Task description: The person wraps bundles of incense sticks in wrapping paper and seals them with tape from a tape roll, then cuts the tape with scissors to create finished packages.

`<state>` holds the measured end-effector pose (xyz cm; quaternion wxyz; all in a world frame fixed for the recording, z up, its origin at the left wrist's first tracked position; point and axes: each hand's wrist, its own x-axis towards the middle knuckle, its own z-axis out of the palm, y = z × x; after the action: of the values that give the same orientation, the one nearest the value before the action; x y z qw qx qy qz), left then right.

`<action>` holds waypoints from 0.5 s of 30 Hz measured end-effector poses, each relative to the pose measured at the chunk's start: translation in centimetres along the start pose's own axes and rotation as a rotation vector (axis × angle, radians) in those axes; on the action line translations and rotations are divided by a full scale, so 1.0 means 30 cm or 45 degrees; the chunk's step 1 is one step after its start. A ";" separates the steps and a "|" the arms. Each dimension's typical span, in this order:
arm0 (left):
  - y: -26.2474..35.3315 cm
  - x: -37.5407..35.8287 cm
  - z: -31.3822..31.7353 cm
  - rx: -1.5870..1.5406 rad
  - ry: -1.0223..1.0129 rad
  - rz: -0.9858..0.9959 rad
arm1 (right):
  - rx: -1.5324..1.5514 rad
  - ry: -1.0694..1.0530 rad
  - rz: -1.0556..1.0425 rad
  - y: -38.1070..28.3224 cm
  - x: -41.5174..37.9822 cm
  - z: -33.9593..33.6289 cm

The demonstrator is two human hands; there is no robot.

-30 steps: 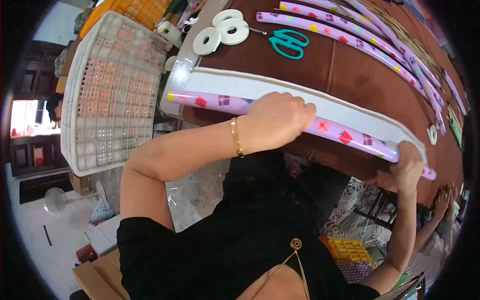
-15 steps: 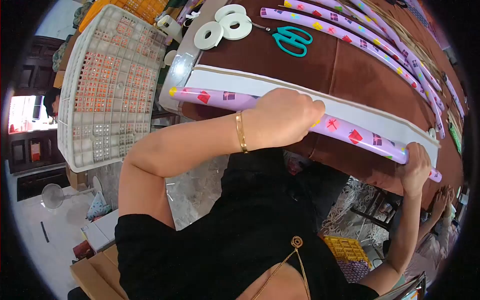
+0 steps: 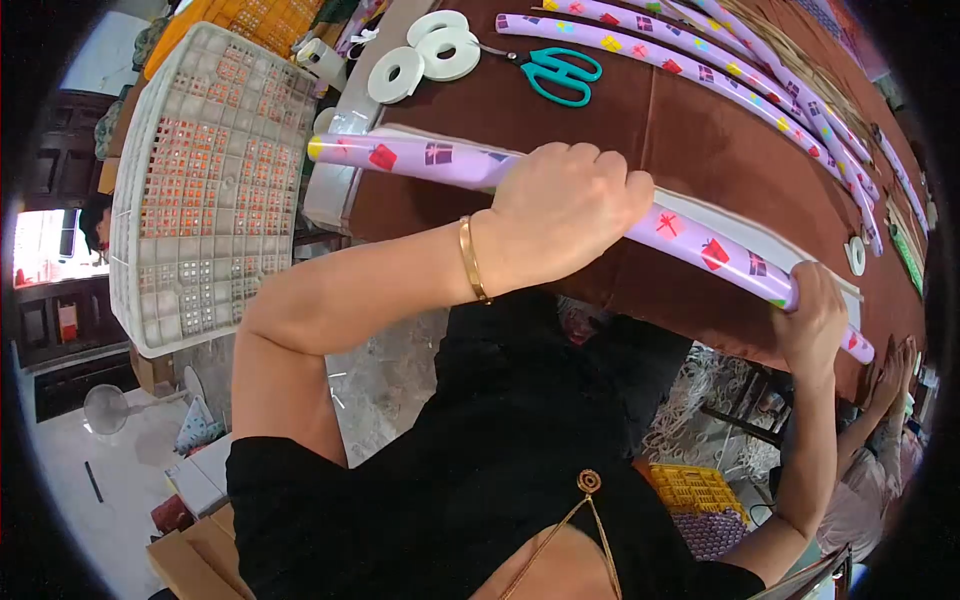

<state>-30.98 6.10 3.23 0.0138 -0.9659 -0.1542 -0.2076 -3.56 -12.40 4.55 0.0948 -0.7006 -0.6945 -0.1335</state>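
A long roll of purple gift-wrap paper (image 3: pixel 710 250), printed with gift boxes and bows, spans the table's near side at a slant. My left hand (image 3: pixel 575 215) wraps round its middle in a closed fist. Further right, my right hand (image 3: pixel 815 315) is closed round the roll close to its right end. Behind the roll shows a long white strip (image 3: pixel 735 225), partly covered by it. Teal-handled scissors (image 3: pixel 560 75) and several rolls of white tape (image 3: pixel 445 52) lie beyond my hands.
More purple paper rolls (image 3: pixel 690 72) lie across the back of the brown-covered table (image 3: pixel 720 150). White plastic crates (image 3: pixel 215 190) stand at the left. Another person's hands (image 3: pixel 890 375) rest at the right table edge. A yellow basket (image 3: pixel 698 490) sits below.
Both hands have lifted the paper roll slightly, its left end moving up and left in view. It now covers more of the white strip. Both hands keep their grip.
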 end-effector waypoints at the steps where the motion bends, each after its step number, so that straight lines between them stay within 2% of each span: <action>1: 0.002 0.005 -0.006 0.049 0.052 0.027 | 0.037 -0.032 -0.013 0.015 -0.010 0.020; 4: 0.002 -0.001 -0.006 0.058 0.123 0.081 | 0.164 -0.140 0.102 0.008 -0.038 0.050; 5: 0.004 -0.006 -0.008 0.064 0.121 0.078 | 0.135 -0.077 0.048 0.002 -0.033 0.049; 7: 0.019 -0.018 -0.010 -0.169 -0.204 -0.032 | 0.022 -0.013 -0.013 0.033 -0.027 0.052; 10: 0.028 -0.013 -0.008 -0.391 -0.336 -0.122 | -0.155 0.069 -0.088 0.072 0.001 0.020; 13: 0.005 0.001 -0.014 -0.234 -0.202 -0.057 | -0.108 0.022 -0.042 0.051 0.014 0.015; 15: -0.019 0.022 -0.022 0.015 -0.025 0.052 | 0.115 -0.056 0.024 0.035 -0.006 0.046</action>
<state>-30.85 6.77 4.08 0.0223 -0.9708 -0.1358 -0.1968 -2.44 -12.15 3.23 0.1124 -0.7048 -0.6952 -0.0857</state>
